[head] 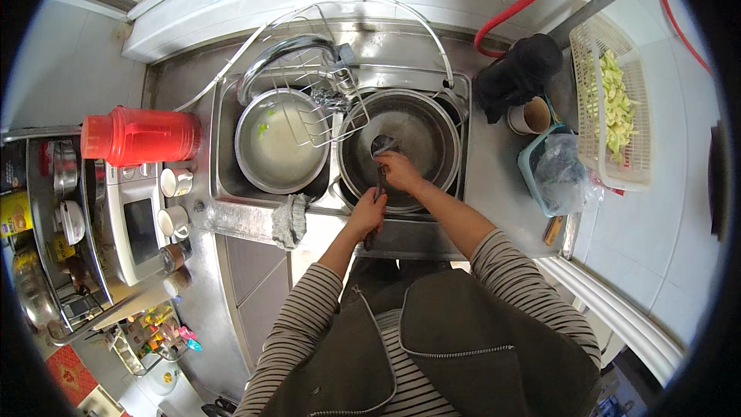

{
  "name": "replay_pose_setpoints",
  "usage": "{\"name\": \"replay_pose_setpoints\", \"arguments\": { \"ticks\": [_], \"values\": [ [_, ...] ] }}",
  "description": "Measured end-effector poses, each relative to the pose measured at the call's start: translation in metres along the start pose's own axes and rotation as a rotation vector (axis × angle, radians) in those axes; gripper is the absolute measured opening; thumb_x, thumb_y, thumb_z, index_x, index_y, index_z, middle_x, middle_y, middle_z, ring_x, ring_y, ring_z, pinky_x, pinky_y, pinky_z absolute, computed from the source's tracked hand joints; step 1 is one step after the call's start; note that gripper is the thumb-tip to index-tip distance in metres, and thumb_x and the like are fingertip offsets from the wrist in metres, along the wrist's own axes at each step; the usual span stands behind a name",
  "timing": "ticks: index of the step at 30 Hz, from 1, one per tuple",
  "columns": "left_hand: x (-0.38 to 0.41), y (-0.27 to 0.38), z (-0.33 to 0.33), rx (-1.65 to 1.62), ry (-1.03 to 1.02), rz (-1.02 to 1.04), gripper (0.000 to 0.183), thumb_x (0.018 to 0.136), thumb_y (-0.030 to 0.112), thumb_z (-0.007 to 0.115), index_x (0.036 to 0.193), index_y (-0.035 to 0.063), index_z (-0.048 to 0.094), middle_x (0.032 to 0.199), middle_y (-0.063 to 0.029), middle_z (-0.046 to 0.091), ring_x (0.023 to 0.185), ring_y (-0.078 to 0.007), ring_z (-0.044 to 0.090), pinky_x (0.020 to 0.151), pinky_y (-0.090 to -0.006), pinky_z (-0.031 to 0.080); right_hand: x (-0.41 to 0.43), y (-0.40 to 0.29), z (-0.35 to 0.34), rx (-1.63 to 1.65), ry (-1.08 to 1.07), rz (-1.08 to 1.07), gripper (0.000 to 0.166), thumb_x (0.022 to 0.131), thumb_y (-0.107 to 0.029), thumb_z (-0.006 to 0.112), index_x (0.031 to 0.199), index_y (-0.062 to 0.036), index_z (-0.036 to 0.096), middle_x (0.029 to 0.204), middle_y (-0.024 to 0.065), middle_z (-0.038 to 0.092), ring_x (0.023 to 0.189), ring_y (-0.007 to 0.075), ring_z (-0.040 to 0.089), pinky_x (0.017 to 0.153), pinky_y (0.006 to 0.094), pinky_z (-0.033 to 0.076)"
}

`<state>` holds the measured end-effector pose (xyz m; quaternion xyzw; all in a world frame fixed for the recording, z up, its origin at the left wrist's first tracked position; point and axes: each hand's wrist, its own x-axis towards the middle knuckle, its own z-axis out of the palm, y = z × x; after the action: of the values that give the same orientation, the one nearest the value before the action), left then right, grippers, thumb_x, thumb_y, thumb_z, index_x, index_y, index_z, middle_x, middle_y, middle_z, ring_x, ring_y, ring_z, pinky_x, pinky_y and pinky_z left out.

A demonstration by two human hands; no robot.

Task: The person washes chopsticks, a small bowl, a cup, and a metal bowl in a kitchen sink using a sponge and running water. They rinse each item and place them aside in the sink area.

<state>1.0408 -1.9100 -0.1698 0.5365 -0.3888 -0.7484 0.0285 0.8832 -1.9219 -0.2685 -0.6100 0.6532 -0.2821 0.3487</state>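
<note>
Over the large metal pot (431, 176) in the right sink basin, both hands are on a long-handled ladle or spatula (381, 143). My left hand (367, 212) is wrapped around its handle, near the basin's front edge. My right hand (399, 169) grips it close to the dark head; whether a cloth or scrubber is under those fingers cannot be made out. In the left basin stands a round metal bowl (283, 145) of cloudy water with green bits floating in it.
A curved chrome faucet (289, 49) and a wire rack (301, 110) overhang the basins. A grey rag (290, 221) drapes over the front rim. A red jug (147, 136) lies left; a teal basket (535, 176) and a white basket (587, 98) of cut vegetables stand right.
</note>
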Motion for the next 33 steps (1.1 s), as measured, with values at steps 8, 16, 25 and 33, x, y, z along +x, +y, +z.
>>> {"name": "replay_pose_setpoints", "arguments": {
  "ticks": [8, 16, 25, 33],
  "values": [
    [0.037, -0.014, 0.004, 0.137, 0.05, 0.059, 0.023, 0.095, 0.021, 0.044, 0.102, -0.0009, 0.045, 0.062, -0.007, 0.047, 0.042, -0.0173, 0.046, 0.039, -0.034, 0.039, 0.03, 0.026, -0.02, -0.644, -0.247, 0.214, 0.017, 0.079, -0.004, 0.056, 0.094, -0.0029, 0.063, 0.102, 0.0153, 0.061, 0.098, 0.0341, 0.058, 0.078, 0.0423, 0.05],
    [0.041, -0.012, 0.016, -0.125, 0.043, -0.139, 0.021, 0.098, 0.027, 0.04, 0.103, 0.0066, 0.043, 0.061, -0.0008, 0.041, 0.043, -0.0105, 0.038, 0.037, -0.0279, 0.036, 0.017, 0.077, -0.017, -0.354, 0.134, 0.249, 0.019, 0.07, -0.002, 0.063, 0.089, -0.0023, 0.06, 0.09, 0.0163, 0.061, 0.088, 0.0358, 0.058, 0.075, 0.0439, 0.049],
    [0.028, -0.013, 0.026, -0.172, 0.068, -0.172, 0.017, 0.097, 0.022, 0.037, 0.103, 0.0066, 0.042, 0.055, -0.0014, 0.037, 0.036, -0.0114, 0.035, 0.033, -0.0283, 0.032, 0.037, 0.054, 0.021, -0.042, -0.133, -0.223, 0.02, 0.07, -0.001, 0.06, 0.089, -0.0073, 0.062, 0.089, 0.0138, 0.061, 0.086, 0.0328, 0.059, 0.074, 0.0394, 0.048],
    [0.038, -0.025, 0.031, -0.206, 0.065, -0.156, 0.02, 0.093, 0.02, 0.039, 0.103, 0.0037, 0.042, 0.052, -0.0031, 0.038, 0.034, -0.0133, 0.036, 0.031, -0.03, 0.034, 0.04, 0.045, 0.028, -0.614, -0.154, -0.012, 0.017, 0.074, -0.007, 0.056, 0.089, -0.0116, 0.063, 0.097, 0.0093, 0.064, 0.083, 0.0289, 0.063, 0.073, 0.0353, 0.052]
  ]
}}
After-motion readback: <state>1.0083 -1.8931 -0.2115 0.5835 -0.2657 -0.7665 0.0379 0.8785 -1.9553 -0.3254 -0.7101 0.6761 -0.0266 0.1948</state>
